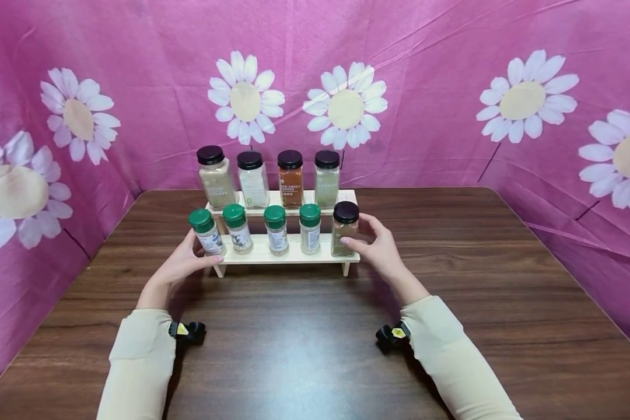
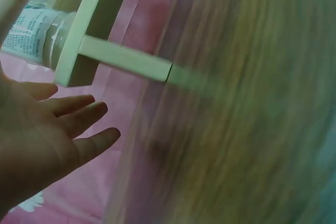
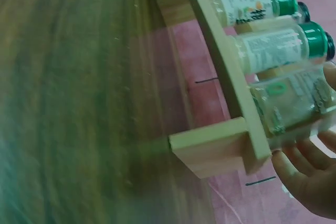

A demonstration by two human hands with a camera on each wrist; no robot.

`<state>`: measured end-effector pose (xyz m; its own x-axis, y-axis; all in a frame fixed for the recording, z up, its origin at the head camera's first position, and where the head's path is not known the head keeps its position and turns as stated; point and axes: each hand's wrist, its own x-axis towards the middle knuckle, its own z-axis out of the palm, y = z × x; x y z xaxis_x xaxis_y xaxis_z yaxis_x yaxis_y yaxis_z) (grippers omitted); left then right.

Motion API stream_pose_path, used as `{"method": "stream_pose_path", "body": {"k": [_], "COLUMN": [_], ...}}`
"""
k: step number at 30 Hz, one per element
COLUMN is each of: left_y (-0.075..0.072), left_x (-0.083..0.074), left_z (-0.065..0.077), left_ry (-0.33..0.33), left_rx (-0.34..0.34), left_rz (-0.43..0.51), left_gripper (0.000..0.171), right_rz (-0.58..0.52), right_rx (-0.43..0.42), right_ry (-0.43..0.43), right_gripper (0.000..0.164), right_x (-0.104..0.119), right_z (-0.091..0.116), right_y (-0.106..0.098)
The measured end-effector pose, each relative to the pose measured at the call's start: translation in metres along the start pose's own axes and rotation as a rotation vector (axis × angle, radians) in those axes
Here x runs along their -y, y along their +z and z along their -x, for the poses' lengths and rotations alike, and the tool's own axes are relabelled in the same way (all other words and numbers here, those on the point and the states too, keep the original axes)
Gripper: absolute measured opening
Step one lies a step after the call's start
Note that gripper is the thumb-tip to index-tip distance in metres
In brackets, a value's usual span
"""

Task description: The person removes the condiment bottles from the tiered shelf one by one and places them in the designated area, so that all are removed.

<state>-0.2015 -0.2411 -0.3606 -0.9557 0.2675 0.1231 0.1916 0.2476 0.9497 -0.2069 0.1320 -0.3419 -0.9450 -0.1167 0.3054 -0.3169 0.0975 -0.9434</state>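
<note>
A two-tier pale wooden rack (image 1: 289, 257) holds spice jars. At the lower tier's left end stands a green-lidded spice jar (image 1: 209, 238). My left hand (image 1: 186, 256) is around that end, its thumb low across the jar's front; in the left wrist view its fingers (image 2: 79, 116) stretch out, spread, beside the rack's end. At the lower right end, my right hand (image 1: 380, 248) holds a black-lidded spice jar (image 1: 345, 230) of brownish powder, thumb on the front and fingers round the far side. The right wrist view shows this clear jar (image 3: 291, 100) standing on the shelf.
More green-lidded jars (image 1: 277, 233) line the lower tier between the hands. Behind them, black-lidded jars (image 1: 291, 181) stand on the upper tier, one with red powder. The rack sits on a dark wooden table (image 1: 289, 350) before a pink flowered cloth (image 1: 425, 116).
</note>
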Motion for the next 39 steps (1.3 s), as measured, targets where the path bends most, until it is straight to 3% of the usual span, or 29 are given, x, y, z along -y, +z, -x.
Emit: {"method": "stream_pose_path", "body": {"k": [4, 15, 22, 39], "left_y": [0.002, 0.003, 0.006, 0.005], "left_x": [0.006, 0.011, 0.018, 0.020], "left_z": [-0.001, -0.001, -0.002, -0.002], "left_ry": [-0.032, -0.057, -0.091, -0.160], "left_rx": [-0.014, 0.025, -0.010, -0.049], "left_rz": [0.015, 0.027, -0.019, 0.008], "left_gripper": [0.086, 0.079, 0.077, 0.081], "right_rz": [0.008, 0.132, 0.146, 0.194], "right_rx": [-0.040, -0.151, -0.213, -0.302], "right_ry": [-0.013, -0.058, -0.093, -0.094], "right_gripper": [0.053, 0.060, 0.060, 0.059], "right_x": [-0.005, -0.007, -0.009, -0.010], "right_z": [0.001, 0.003, 0.005, 0.006], "right_y": [0.006, 0.019, 0.027, 0.035]}}
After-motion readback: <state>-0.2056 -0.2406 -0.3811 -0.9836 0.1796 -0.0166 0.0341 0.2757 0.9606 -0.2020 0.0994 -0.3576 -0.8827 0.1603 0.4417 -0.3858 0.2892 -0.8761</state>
